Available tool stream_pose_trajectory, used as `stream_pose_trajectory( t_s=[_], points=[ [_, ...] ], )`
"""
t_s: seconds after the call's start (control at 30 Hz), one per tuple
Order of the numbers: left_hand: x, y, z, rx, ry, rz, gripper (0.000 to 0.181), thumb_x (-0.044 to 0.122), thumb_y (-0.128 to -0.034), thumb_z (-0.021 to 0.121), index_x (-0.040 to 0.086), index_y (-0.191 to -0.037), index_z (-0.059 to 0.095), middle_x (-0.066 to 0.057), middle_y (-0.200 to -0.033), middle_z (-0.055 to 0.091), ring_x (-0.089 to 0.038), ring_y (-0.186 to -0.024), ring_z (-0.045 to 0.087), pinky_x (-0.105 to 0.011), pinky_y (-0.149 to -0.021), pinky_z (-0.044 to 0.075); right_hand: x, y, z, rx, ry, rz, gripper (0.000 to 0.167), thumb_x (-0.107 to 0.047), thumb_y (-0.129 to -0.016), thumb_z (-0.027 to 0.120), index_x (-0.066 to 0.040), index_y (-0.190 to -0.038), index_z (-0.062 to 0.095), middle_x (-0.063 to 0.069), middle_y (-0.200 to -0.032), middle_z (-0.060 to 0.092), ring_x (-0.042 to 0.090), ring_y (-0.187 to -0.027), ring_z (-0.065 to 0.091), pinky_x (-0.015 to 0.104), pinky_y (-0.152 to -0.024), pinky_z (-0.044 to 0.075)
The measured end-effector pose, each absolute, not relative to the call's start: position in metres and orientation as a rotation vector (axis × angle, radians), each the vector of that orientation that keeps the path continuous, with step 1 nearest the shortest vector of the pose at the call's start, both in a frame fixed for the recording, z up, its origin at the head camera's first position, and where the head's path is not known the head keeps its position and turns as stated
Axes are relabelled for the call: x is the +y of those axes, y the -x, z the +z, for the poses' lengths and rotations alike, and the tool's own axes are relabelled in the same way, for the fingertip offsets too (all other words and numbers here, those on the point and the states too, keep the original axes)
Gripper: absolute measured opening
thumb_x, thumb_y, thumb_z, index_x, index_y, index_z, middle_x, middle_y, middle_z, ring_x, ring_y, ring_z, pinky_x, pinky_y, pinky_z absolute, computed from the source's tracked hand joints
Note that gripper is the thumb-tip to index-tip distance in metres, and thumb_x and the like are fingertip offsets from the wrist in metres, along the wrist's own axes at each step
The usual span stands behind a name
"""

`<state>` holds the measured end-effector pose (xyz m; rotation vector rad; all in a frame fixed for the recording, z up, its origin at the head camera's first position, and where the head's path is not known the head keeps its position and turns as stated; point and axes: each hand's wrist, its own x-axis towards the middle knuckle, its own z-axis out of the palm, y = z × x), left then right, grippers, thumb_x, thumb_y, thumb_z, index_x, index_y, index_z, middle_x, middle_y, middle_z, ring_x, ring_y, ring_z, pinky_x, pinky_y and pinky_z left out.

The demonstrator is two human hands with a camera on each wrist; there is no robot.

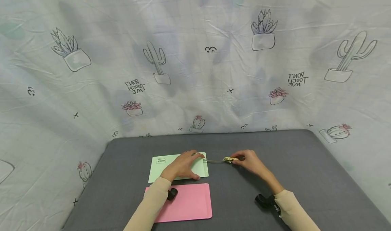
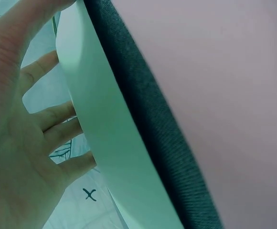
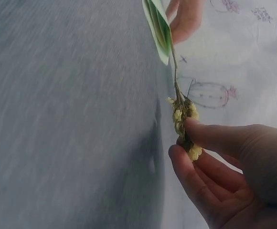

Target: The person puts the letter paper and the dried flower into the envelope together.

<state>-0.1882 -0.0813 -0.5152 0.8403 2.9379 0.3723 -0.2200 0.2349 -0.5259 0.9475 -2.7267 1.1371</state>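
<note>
A pale green envelope point(image 1: 158, 171) lies across the grey table. My left hand point(image 1: 184, 164) spans its right part and holds it by the two long edges, thumb at the near edge and fingers at the far one. In the right wrist view the mouth of the envelope point(image 3: 158, 31) gapes. My right hand point(image 1: 248, 161) pinches the yellowish blossoms of a dried flower sprig point(image 3: 179, 114) between thumb and fingers. Its thin stem point(image 1: 215, 161) points left and reaches the envelope's mouth; the stem's far end is hidden there.
A pink envelope point(image 1: 189, 203) lies on the grey table point(image 1: 244, 203) nearer to me, partly under my left forearm. Behind the table hangs a white cloth point(image 1: 195, 71) printed with potted plants. Dark cameras sit at both wrists.
</note>
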Motion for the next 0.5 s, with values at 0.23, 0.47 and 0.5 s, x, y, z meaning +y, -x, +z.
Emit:
stream_pose_trajectory(
  t_s=[0.23,0.47,0.5],
  points=[
    [-0.079,0.191,-0.513,2.932,-0.837,0.385,0.075,0.044,-0.0723,0.084,0.026,-0.137,0.050,-0.011,-0.138,0.048,-0.030,-0.131,0.045,-0.050,-0.111,0.033,0.216,0.224,-0.522,-2.716,-0.978,1.188,0.017,-0.010,-0.088,0.072,-0.004,-0.103,0.074,0.008,-0.098,0.072,0.020,-0.087,0.069,0.031,-0.074,0.057],
    [-0.079,0.193,-0.511,2.913,-0.812,0.380,0.076,0.045,-0.0733,0.083,0.026,-0.138,0.049,-0.011,-0.140,0.047,-0.030,-0.132,0.044,-0.050,-0.111,0.033,0.199,0.228,-0.518,-2.711,-1.001,1.243,0.017,-0.010,-0.089,0.070,-0.004,-0.105,0.074,0.008,-0.099,0.072,0.022,-0.089,0.069,0.030,-0.074,0.057],
    [-0.079,0.193,-0.510,2.914,-0.807,0.381,0.076,0.045,-0.0730,0.083,0.025,-0.138,0.049,-0.011,-0.140,0.047,-0.031,-0.131,0.044,-0.051,-0.111,0.033,0.196,0.229,-0.517,-2.712,-1.003,1.251,0.018,-0.010,-0.089,0.071,-0.005,-0.105,0.074,0.008,-0.099,0.072,0.022,-0.090,0.069,0.030,-0.075,0.057]
  ],
)
